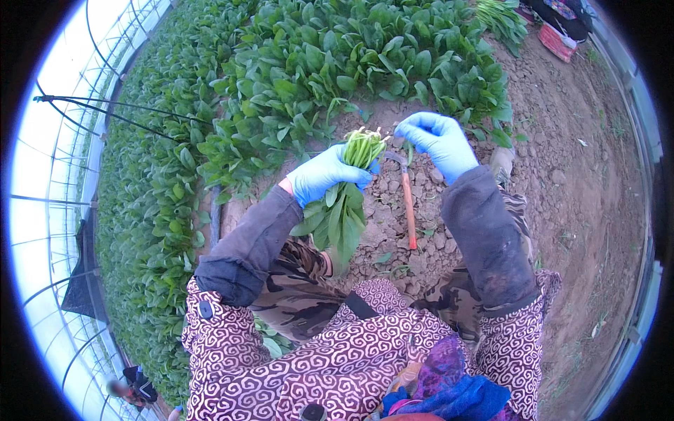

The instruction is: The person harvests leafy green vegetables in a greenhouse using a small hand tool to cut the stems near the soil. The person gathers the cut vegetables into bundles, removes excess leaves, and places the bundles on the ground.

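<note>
My left hand (330, 173), in a blue glove, is closed around a bunch of leafy greens (364, 150) that look like spinach. The cut stem ends point away from me, and the leaves hang down towards my knees. Just right of the stem ends is my gloved right hand (437, 142), its fingers curled and the fingertips drawn together. Whether a scrap of plant sits between those fingertips is too small to tell. Below and between both hands, a sickle (408, 205) with a wooden handle lies on the cloddy soil, its curved blade partly behind the bunch.
Dense rows of growing greens (316, 58) stand ahead and to the left. Cut greens (500, 21) lie at the far right, near a red package (558, 43). A bare dirt strip (584, 184) runs along the right wall. Another person (138, 387) is at lower left.
</note>
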Available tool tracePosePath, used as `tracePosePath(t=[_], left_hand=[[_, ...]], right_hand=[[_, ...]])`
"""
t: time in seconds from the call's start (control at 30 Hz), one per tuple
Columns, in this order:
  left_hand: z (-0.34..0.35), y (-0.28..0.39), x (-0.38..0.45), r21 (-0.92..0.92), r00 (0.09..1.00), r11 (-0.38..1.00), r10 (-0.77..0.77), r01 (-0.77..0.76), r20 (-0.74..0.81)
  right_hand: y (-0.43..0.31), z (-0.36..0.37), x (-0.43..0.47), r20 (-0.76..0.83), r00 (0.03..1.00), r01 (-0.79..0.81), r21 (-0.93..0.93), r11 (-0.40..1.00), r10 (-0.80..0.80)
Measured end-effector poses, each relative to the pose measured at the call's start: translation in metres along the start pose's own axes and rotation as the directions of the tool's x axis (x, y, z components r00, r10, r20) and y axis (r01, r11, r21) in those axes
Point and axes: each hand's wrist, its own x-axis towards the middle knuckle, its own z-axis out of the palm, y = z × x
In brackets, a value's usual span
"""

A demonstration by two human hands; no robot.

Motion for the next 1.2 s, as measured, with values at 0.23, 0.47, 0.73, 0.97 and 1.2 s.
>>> tracePosePath(t=[0.23,0.47,0.73,0.97,1.2], left_hand=[[-0.001,-0.003,0.002,0.979,0.833,0.175,0.523,0.102,-0.181],[-0.003,0.000,0.004,0.980,0.755,-0.014,0.640,0.199,-0.144],[0.000,-0.002,0.006,0.982,0.765,0.057,0.619,0.183,-0.178],[-0.001,-0.003,0.007,0.943,0.836,0.187,0.439,0.274,-0.330],[-0.002,-0.005,0.006,0.947,0.838,0.205,0.446,0.247,-0.315]], right_hand=[[-0.011,-0.005,-0.012,0.014,1.000,0.022,-0.343,0.939,-0.019],[-0.001,0.033,-0.018,0.093,0.948,0.300,-0.588,0.751,-0.305],[0.011,0.045,-0.014,0.027,0.905,0.340,-0.645,0.684,-0.424],[0.009,0.043,-0.017,0.001,0.943,0.301,-0.435,0.848,-0.334],[0.009,0.044,-0.015,0.258,0.829,0.515,-0.699,0.497,-0.496]])
